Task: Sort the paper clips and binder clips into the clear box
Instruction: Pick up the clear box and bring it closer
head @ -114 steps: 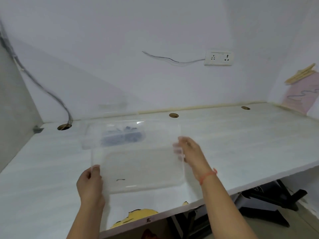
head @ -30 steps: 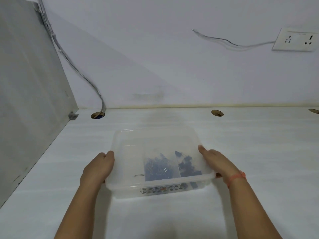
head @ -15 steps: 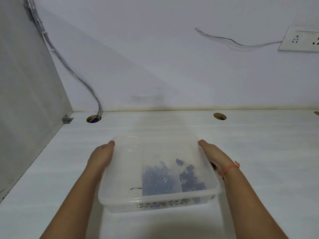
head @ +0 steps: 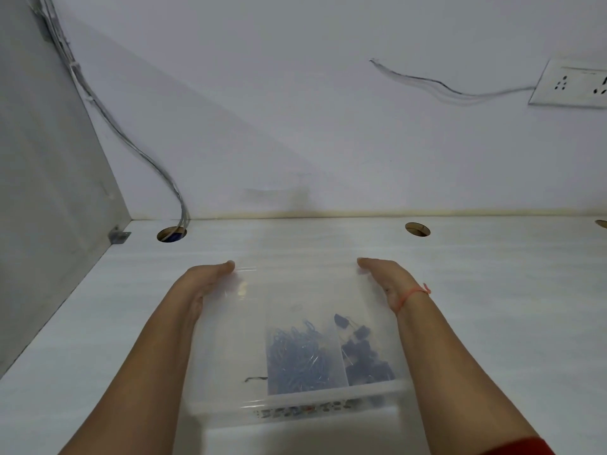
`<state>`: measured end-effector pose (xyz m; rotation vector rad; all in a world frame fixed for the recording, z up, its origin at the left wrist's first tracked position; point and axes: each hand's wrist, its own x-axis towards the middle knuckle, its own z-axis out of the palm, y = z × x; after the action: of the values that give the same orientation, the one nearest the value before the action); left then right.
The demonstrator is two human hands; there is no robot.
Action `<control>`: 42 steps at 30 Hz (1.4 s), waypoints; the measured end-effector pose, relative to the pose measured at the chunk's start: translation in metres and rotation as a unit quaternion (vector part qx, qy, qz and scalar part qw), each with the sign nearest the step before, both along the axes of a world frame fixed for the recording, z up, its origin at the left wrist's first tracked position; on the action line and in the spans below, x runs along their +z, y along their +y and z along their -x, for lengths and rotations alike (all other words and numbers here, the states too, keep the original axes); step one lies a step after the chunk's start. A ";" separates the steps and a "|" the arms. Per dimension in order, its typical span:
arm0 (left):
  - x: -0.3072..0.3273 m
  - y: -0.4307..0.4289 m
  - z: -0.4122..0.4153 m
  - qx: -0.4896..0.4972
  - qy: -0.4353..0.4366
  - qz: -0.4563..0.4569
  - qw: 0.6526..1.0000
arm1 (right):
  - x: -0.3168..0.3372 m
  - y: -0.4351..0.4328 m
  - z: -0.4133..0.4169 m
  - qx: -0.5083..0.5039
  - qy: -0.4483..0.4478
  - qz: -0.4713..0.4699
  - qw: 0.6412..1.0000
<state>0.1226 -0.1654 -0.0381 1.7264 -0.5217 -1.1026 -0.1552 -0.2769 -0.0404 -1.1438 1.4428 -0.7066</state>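
Head view: clear box held between both hands, long axis running away from the body, near edge close to the front of the white desk. Left hand flat and pressed on the left wall, right hand likewise on the right wall, neither nearer than the other. Inside, paper clips heaped in the middle compartment, dark binder clips in the right one; left section seemingly bare apart from one small dark piece, too blurred to name.
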 end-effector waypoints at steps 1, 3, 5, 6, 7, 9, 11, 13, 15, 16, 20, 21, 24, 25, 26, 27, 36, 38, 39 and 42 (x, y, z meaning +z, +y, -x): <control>0.000 -0.001 0.000 0.008 -0.004 0.000 1.000 | 0.000 0.000 -0.001 -0.006 0.007 0.007 1.000; 0.001 0.001 0.004 0.029 -0.022 0.010 0.999 | 0.002 0.000 0.000 -0.010 0.051 0.036 0.998; 0.006 0.010 0.006 0.047 -0.059 0.021 0.997 | 0.005 0.006 0.006 0.003 0.110 0.060 0.992; 0.008 0.017 0.007 0.041 -0.056 0.025 0.997 | 0.008 0.012 0.011 0.014 0.123 0.063 0.990; 0.010 0.026 0.007 0.029 -0.032 0.027 0.999 | 0.010 0.022 0.019 0.026 0.119 0.058 0.991; 0.013 0.055 0.013 0.008 -0.003 0.033 0.999 | 0.012 0.050 0.040 0.059 0.071 0.044 0.995; 0.006 0.092 0.028 0.001 -0.001 0.050 0.999 | 0.003 0.083 0.062 0.070 0.037 0.047 0.996; -0.009 0.130 0.053 0.013 0.004 0.090 0.996 | -0.015 0.113 0.073 0.035 -0.008 0.076 0.996; -0.023 0.152 0.075 0.046 0.032 0.148 0.987 | -0.030 0.143 0.069 -0.003 -0.115 0.105 0.988; -0.029 0.157 0.082 0.063 0.035 0.167 0.983 | -0.036 0.155 0.064 -0.014 -0.167 0.110 0.980; -0.038 0.169 0.096 0.090 0.016 0.227 0.970 | -0.053 0.180 0.061 0.023 -0.249 0.130 0.959; -0.041 0.172 0.098 0.085 0.009 0.239 0.967 | -0.054 0.179 0.064 0.051 -0.240 0.142 0.959; -0.047 0.171 0.095 0.048 -0.045 0.240 0.968 | -0.050 0.169 0.064 0.085 -0.195 0.167 0.963; -0.054 0.166 0.089 0.044 -0.071 0.233 0.969 | -0.051 0.164 0.063 0.083 -0.170 0.181 0.965; -0.056 0.160 0.085 0.048 -0.085 0.228 0.969 | -0.050 0.160 0.059 0.082 -0.146 0.193 0.967; -0.057 0.154 0.082 0.059 -0.090 0.227 0.968 | -0.050 0.155 0.054 0.078 -0.122 0.201 0.969; -0.056 0.073 0.038 0.047 -0.103 0.240 0.964 | -0.057 0.076 0.005 0.006 -0.044 0.256 0.966; -0.056 0.055 0.031 0.048 -0.106 0.242 0.963 | -0.059 0.056 -0.003 0.007 -0.043 0.264 0.963; -0.057 0.047 0.027 0.050 -0.113 0.246 0.961 | -0.059 0.048 -0.006 0.007 -0.044 0.267 0.963; -0.060 0.029 0.020 0.050 -0.144 0.255 0.955 | -0.059 0.024 -0.015 0.016 -0.042 0.275 0.960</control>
<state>0.1027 -0.1367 -0.0981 1.4363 -0.8113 -0.5738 -0.1402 -0.2527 -0.0999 -1.5324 1.1801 -1.1656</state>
